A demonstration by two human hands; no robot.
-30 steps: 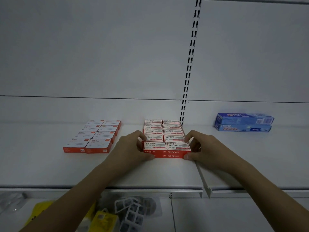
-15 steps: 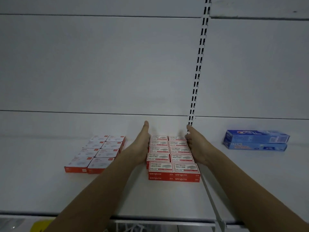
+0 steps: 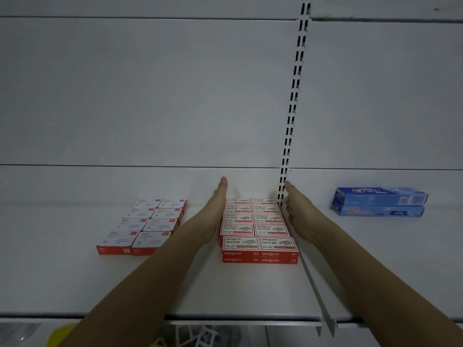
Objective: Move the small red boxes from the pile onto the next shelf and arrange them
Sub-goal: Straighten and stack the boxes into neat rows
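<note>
At the bottom edge of the frame, below the shelf lip, a yellow item and some white-framed packages lie blurred on a lower level, too dim to identify. Above them the white shelf fills the lower half of the frame, with both forearms reaching up across it from the bottom corners. In the lower centre sits the block of small red boxes, two columns wide and two layers deep at its front face, its right side running just beside the divider rail. A second earlier the hands were curled round the block's front corners; they have since slid back along its flanks, and the view has tipped upward a little. Now the left hand lies flat with fingers straight against the block's left side, fingertips past the rear row, while the right hand is extended along the right side, fingers mostly straight though their tips are hard to read against the slotted upright. Neither hand grips a box; both look to be squaring the stack from the sides. That suggests the moving is largely done for this block and the arranging step is under way. To the left of the frame's centre a second, paler-topped group of red boxes stands well apart, and at the right two blue cartons are stacked near the back panel.
</note>
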